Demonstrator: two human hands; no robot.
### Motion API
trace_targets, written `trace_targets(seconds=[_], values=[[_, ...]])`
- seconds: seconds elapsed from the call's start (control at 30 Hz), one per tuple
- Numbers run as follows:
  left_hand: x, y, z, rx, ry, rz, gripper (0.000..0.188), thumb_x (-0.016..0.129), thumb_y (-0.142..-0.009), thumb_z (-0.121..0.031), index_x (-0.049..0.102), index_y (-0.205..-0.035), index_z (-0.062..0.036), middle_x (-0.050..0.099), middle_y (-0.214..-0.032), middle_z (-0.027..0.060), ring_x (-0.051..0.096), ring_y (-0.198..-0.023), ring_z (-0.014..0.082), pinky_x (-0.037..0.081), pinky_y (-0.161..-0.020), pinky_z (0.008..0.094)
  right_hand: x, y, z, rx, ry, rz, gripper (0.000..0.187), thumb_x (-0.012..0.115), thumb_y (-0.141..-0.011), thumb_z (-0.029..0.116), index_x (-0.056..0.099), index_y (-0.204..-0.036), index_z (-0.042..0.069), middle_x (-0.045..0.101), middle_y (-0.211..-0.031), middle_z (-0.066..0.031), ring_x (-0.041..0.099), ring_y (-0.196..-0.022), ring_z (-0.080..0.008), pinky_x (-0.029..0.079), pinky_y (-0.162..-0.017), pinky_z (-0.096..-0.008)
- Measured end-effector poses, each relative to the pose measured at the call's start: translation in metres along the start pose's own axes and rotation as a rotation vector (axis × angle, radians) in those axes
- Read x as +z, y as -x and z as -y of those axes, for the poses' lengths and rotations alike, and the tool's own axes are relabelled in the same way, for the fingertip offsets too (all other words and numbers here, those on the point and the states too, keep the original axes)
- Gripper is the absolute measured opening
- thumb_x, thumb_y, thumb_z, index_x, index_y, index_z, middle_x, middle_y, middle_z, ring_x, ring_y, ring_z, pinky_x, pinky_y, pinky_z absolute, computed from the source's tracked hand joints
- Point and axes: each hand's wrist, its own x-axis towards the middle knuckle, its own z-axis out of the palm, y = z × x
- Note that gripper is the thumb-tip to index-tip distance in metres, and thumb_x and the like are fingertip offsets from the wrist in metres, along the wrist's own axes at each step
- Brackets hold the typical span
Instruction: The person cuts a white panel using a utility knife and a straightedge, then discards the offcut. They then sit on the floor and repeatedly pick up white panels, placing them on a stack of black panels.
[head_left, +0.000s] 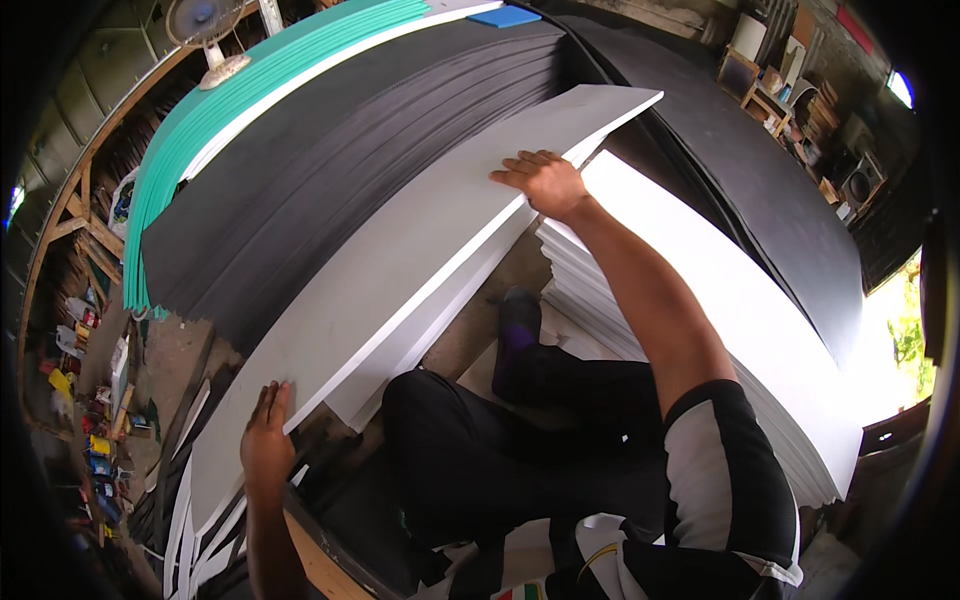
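Observation:
A long grey-topped sheet (400, 245) with a pale cut edge, apparently foam, runs diagonally in front of me from lower left to upper right. My left hand (267, 440) lies flat on its near-left end, fingers stretched forward and open. Farther up, my right hand (543, 183) reaches across the sheet's near edge, fingers spread on its top surface. Both thumbs are hidden, so any grip under the edge cannot be seen. Below the sheet's near edge, white sheets (440, 310) show, and a stack of black sheets (350, 150) stands behind it.
A stack of white sheets (700, 260) stands on the right, beside large black sheets (740, 150). Teal sheets (160, 200) and a fan (208, 40) are at the far left. Cut strips (190, 520) lie near my left arm. My bent legs (520, 430) are between the stacks.

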Motion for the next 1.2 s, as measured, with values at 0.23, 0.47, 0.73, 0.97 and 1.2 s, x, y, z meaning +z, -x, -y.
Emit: trace_targets(seconds=[0.23,0.47,0.73,0.97,1.2], values=[[0.104,-0.04,-0.004,-0.062,0.19,-0.037,0.072,0.056,-0.084,0.013,0.049,-0.152,-0.0073,0.051,-0.156,0.0195,0.046,-0.146,0.0387,0.043,-0.118,0.0459,0.129,-0.021,0.046,0.431,0.107,0.193,0.052,0.054,-0.099,0.01,0.053,-0.15,0.019,0.046,-0.157,-0.0171,0.043,-0.147,-0.0365,0.045,-0.116,-0.0435],[0.206,-0.078,-0.054,-0.008,0.172,0.067,0.069,0.059,-0.084,0.011,0.048,-0.151,-0.0023,0.05,-0.153,0.0217,0.046,-0.143,0.0476,0.044,-0.117,0.0496,0.213,0.02,0.174,1.491,-0.967,0.063,0.055,0.065,-0.098,0.027,0.053,-0.146,0.005,0.042,-0.153,-0.0326,0.056,-0.13,-0.0492,0.045,-0.111,-0.0519],[0.232,-0.09,-0.054,0.035,0.225,-0.049,0.067,0.056,-0.088,0.007,0.049,-0.152,-0.0093,0.05,-0.153,0.017,0.047,-0.143,0.0451,0.044,-0.117,0.0506,0.257,0.038,0.234,1.805,-1.45,-0.471,0.071,0.073,-0.091,0.0,0.037,-0.152,0.0,0.057,-0.14,-0.0156,0.059,-0.123,-0.0277,0.046,-0.108,-0.04],[0.248,-0.029,-0.023,-0.167,0.117,0.019,0.068,0.064,-0.092,-0.013,0.047,-0.156,-0.0243,0.044,-0.161,0.0136,0.041,-0.149,0.0418,0.037,-0.119,0.0613,0.274,0.034,0.126,1.833,-1.607,-0.297,0.068,0.073,-0.096,0.013,0.04,-0.156,0.01,0.059,-0.141,-0.0118,0.061,-0.123,-0.0304,0.054,-0.101,-0.0472],[0.281,-0.045,-0.03,-0.153,0.156,0.075,0.083,0.077,-0.087,-0.027,0.04,-0.161,-0.0322,0.033,-0.168,0.0136,0.025,-0.156,0.0449,0.026,-0.124,0.0655,0.267,0.061,0.181,1.713,-1.506,-0.018,0.068,0.07,-0.097,0.011,0.038,-0.157,0.014,0.055,-0.145,-0.0132,0.065,-0.115,-0.0347,0.061,-0.083,-0.0517]])
